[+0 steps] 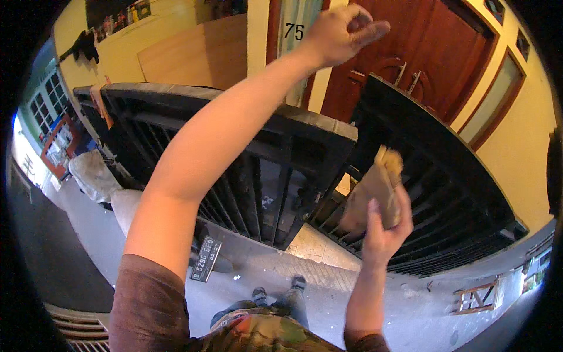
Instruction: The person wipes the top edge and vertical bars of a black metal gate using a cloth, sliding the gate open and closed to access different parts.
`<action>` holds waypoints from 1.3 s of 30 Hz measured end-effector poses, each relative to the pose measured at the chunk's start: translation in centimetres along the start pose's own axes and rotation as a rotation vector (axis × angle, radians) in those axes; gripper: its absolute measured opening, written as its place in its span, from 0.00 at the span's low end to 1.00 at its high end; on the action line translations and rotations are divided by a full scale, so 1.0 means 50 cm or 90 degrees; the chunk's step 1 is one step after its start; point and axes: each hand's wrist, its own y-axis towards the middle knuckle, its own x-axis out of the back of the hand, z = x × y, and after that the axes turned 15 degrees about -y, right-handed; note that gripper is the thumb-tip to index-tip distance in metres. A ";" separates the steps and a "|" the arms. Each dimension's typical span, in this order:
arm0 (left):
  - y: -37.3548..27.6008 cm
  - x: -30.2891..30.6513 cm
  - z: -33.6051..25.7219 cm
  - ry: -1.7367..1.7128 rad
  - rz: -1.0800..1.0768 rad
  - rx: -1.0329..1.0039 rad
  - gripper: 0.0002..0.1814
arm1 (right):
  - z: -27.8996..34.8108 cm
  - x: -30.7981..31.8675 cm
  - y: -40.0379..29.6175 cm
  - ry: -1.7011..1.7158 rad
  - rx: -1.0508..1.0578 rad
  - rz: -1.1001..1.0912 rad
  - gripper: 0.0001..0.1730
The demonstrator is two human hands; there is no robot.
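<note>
My left hand (345, 37) is raised high, at the end of an outstretched arm, above the black metal gate (323, 132). Its fingers are loosely curled with a gap to the thumb, and I see nothing in it. Lower on the right, my right hand (389, 231) grips a folded brown cloth or sheet (371, 196) between thumb and fingers. A yellowish piece (391, 160) shows at its upper end; blur hides what it is. Behind it stands the slatted right gate leaf (444, 176), angled away from the left leaf, with a gap between them.
Beyond the gate are brown wooden double doors (413, 53) in a yellow wall. A motorbike with a licence plate (206, 258) and a grey cover (92, 174) stands at left. An orange cloth (101, 105) hangs on the gate. A wooden frame (477, 298) lies at right.
</note>
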 end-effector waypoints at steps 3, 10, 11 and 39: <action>-0.016 0.119 -0.127 -0.126 -0.058 -0.104 0.47 | 0.051 -0.027 0.170 -0.099 0.233 0.030 0.29; -0.445 0.260 -0.199 -0.214 -0.402 -0.030 0.34 | 0.126 -0.215 0.232 -0.381 0.502 0.349 0.21; -0.500 0.251 -0.193 -0.227 -0.482 0.011 0.34 | 0.116 -0.277 0.213 -0.333 0.548 0.292 0.21; -1.384 0.565 -0.236 0.075 -1.101 0.498 0.27 | 0.400 -0.827 0.076 -0.306 0.450 0.277 0.08</action>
